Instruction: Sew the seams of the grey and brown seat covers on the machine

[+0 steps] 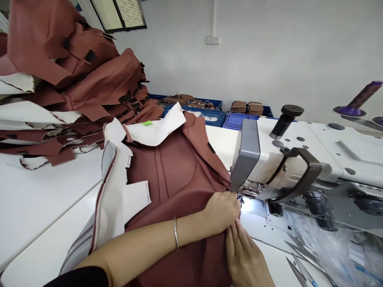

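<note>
A reddish-brown leather seat cover (pixel 179 167) with white backing flaps lies across the sewing table, its right edge under the sewing machine's lit needle area (pixel 243 199). My left hand (pixel 223 211), below a silver bangle, is closed on that edge right beside the presser foot. Just below it, my right hand (pixel 247 255) lies on the same edge with its fingers stretched out and close together; its thumb is hidden. The sewing machine (pixel 278 159) stands to the right of both hands. A green tag (pixel 147 123) sits on a white flap of the cover.
Many stacked leather covers (pixel 74 67) rise at the left. Several scissors or snips (pixel 305 259) and clear plastic bags (pixel 332 247) lie at the lower right. Blue crates (pixel 206 115) with brown pieces stand along the wall. A thread cone (pixel 359 99) is at the right.
</note>
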Demonstrator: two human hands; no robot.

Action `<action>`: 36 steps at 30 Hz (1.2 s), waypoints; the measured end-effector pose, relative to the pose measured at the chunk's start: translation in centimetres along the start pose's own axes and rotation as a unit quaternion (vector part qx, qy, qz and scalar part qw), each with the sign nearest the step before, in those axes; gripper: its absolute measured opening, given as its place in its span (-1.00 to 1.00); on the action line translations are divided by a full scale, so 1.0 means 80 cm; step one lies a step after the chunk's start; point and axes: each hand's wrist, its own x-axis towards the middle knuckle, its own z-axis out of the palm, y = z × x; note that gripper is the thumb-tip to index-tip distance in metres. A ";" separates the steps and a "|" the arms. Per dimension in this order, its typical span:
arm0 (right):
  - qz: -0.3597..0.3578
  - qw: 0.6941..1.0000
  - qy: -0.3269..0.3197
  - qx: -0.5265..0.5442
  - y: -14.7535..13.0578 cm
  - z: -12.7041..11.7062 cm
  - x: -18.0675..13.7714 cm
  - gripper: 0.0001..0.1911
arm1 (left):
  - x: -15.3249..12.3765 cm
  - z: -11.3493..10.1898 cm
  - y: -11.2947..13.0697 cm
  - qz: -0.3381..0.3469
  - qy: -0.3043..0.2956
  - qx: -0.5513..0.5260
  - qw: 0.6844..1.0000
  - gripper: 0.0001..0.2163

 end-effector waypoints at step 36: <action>-0.009 1.000 -0.016 -0.024 0.030 0.023 -0.009 -0.61 | -0.077 -0.027 -0.055 0.212 0.125 0.056 0.968 -0.71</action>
